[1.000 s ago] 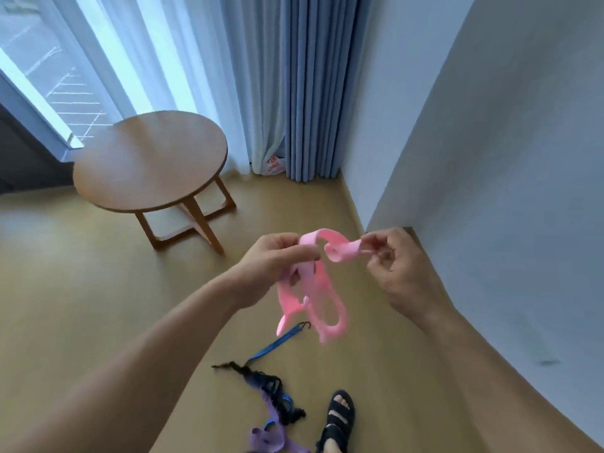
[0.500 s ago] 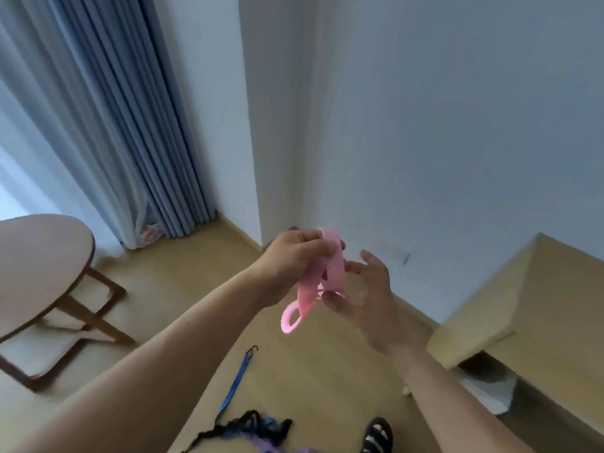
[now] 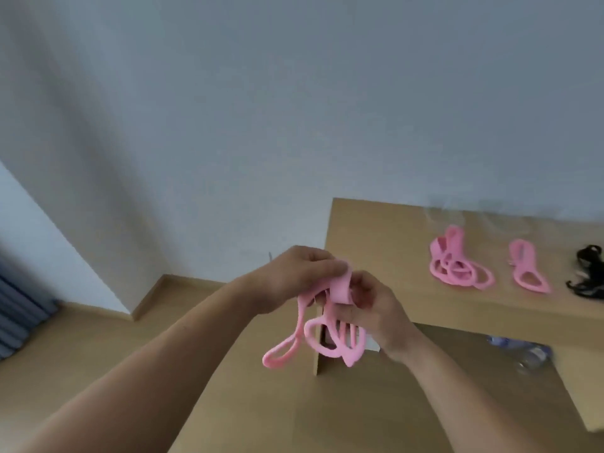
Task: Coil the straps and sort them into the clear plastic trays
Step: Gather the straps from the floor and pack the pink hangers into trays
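A pink strap (image 3: 340, 284) is wound into a small coil between both hands, with loose loops hanging below it. My left hand (image 3: 297, 276) grips the coil from the left and above. My right hand (image 3: 369, 308) pinches it from the right and below. Both hands hover in front of the left end of a wooden desk (image 3: 376, 243). On the desk lie a bundle of pink straps (image 3: 454, 259), a single pink strap (image 3: 526, 266) and a black strap (image 3: 588, 269) at the right edge. Blurred clear plastic trays (image 3: 457, 214) stand at the back of the desk.
A grey wall fills the background, with a corner and baseboard at the left. Blue curtain folds (image 3: 19, 308) show at the far left edge. Clear plastic items (image 3: 523, 351) lie on the floor under the desk. Wooden floor stretches below my arms.
The view has swung right from the round table and curtains to the desk. The loose pink strap is now partly wound into a coil, and my right hand has closed on it.
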Motion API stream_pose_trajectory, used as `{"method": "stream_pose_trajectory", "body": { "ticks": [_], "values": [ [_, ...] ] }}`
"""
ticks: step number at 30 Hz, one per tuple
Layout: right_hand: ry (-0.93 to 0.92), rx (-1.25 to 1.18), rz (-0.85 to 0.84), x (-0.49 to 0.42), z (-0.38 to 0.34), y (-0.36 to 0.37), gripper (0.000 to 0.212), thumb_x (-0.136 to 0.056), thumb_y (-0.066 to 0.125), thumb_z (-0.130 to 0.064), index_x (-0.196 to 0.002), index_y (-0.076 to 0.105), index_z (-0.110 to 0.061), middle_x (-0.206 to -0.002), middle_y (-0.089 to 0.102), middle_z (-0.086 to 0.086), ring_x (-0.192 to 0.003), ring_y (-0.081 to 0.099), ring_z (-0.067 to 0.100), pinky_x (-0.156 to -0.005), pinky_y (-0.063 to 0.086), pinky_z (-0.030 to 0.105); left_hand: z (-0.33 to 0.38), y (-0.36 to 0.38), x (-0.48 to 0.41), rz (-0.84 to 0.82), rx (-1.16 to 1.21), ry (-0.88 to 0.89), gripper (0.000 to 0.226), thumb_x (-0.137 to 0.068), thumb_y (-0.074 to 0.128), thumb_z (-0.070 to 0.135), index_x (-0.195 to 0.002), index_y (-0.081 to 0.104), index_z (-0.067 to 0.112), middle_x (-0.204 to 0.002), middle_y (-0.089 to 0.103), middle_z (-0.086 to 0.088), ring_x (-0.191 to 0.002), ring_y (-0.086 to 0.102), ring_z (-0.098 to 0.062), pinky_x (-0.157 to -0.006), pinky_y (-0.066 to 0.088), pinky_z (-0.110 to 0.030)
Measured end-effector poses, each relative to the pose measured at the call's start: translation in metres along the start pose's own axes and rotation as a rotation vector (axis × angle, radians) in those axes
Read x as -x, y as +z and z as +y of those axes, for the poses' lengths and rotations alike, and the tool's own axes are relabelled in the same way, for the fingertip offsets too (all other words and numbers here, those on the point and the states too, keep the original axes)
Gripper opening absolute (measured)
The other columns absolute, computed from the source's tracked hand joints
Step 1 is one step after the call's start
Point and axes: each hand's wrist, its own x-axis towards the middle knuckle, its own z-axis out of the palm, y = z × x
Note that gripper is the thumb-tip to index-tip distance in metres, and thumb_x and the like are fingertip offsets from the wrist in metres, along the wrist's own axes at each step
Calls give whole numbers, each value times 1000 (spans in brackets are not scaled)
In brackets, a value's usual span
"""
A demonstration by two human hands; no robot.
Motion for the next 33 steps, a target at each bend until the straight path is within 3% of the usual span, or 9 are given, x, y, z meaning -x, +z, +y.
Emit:
{"method": "stream_pose_trajectory", "body": {
  "ticks": [6, 10, 13, 17, 21, 26, 29, 31, 33],
  "values": [
    [34, -290, 146, 31, 0, -136, 50, -70, 72, -2, -116, 54, -7, -100, 66, 24, -92, 61, 39, -85, 45, 54, 45, 94, -96, -267, 195, -5, 29, -88, 61, 19, -108, 61, -2, -89, 68, -8, -76, 63, -20, -70, 51, -29],
    [-2, -320, 252, 44, -9, -196, 48, -72, 72, -6, -119, 60, -10, -92, 70, 13, -82, 66, 26, -73, 52, 37, 57, 133, -140, -342, 261, -38, 40, -77, 63, -6, -115, 53, 0, -86, 67, -12, -70, 65, -22, -67, 53, -26],
    [-42, -332, 341, 50, -19, -230, 42, -74, 80, -11, -113, 67, -18, -88, 69, 9, -79, 65, 23, -70, 53, 34, 62, 157, -167, -331, 139, -94, 38, -76, 72, 0, -109, 52, 1, -86, 67, -17, -72, 67, -24, -69, 53, -29],
    [-87, -336, 477, 45, -26, -262, 44, -73, 74, -16, -116, 65, -15, -94, 71, 8, -86, 68, 24, -79, 56, 37, 61, 175, -198, -382, -158, -66, 14, -85, 73, 12, -96, 68, 7, -83, 71, -2, -76, 64, -13, -78, 45, -32],
    [-81, -359, 531, 31, -30, -294, 42, -83, 71, -15, -124, 61, -9, -91, 74, 5, -79, 71, 17, -63, 55, 24, 67, 183, -233, -207, 146, 176, 16, -83, 69, 20, -92, 71, 8, -89, 69, -8, -82, 63, -20, -80, 47, -34],
    [-97, -669, 363, -2, -38, -319, 75, -78, 75, -31, -132, 44, 10, -116, 52, 27, -107, 49, 43, -95, 38, 55, 97, 191, -296, -256, 306, 358, 21, -87, 70, 24, -104, 77, 15, -142, 57, 5, -131, 52, -6, -92, 48, -16],
    [-145, -784, 332, -22, -42, -344, 45, -97, 52, -32, -128, 56, 0, -116, 61, 21, -108, 60, 36, -96, 48, 49, 113, 201, -331, -331, 468, 393, 31, -92, 65, 30, -110, 73, 7, -124, 67, -18, -113, 64, -31, -92, 53, -39],
    [-177, -833, 339, -35, -48, -360, 45, -102, 39, -35, -125, 62, -3, -117, 65, 18, -109, 64, 33, -95, 51, 46, 123, 204, -352, -344, 528, 411, 32, -93, 62, 30, -109, 71, 4, -110, 70, -23, -102, 66, -36, -88, 53, -42],
    [-177, -857, 420, -46, -57, -375, 48, -104, 37, -36, -126, 63, -4, -118, 67, 17, -110, 64, 31, -92, 52, 43, 127, 205, -372, -334, 524, 431, 34, -95, 58, 30, -113, 70, 4, -114, 69, -23, -107, 65, -39, -90, 52, -42]
  ]
}}
